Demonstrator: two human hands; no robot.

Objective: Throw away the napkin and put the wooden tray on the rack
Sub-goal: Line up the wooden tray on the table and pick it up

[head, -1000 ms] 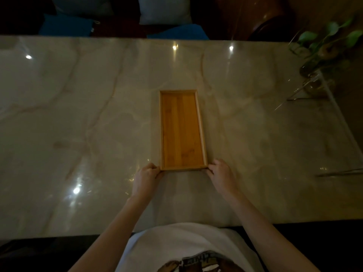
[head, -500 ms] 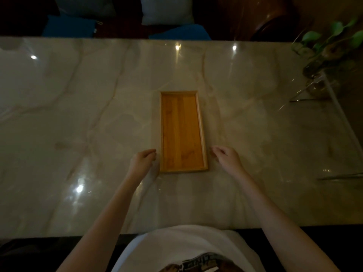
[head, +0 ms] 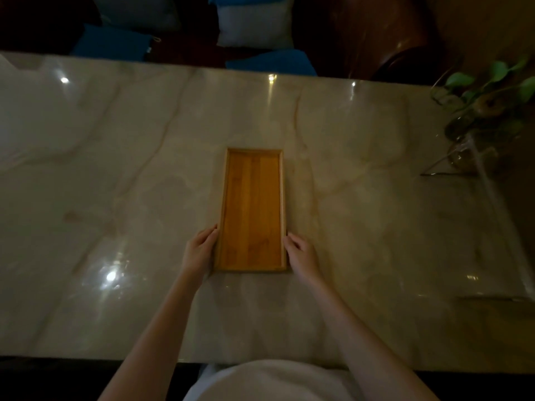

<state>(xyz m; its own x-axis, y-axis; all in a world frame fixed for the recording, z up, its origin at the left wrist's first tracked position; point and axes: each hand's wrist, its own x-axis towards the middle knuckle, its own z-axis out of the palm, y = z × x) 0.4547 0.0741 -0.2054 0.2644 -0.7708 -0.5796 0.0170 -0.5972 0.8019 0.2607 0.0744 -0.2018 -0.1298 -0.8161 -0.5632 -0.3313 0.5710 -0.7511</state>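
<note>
An empty wooden tray point(head: 252, 209), long and narrow, lies flat on the marble table point(head: 115, 175) with a short end toward me. My left hand point(head: 200, 251) presses against its left long side near the near corner, fingers along the rim. On the opposite long side my right hand point(head: 301, 253) holds the rim in the same way. No napkin or rack is in view.
A green plant in a glass vase point(head: 480, 117) stands at the table's far right, beside a transparent stand point(head: 492, 198) along the right edge. Blue and grey cushions point(head: 254, 27) lie on seats beyond the far edge.
My hands left the tray's near corners, opened out to either side, and now close in on its two long sides. The tray has stayed in place.
</note>
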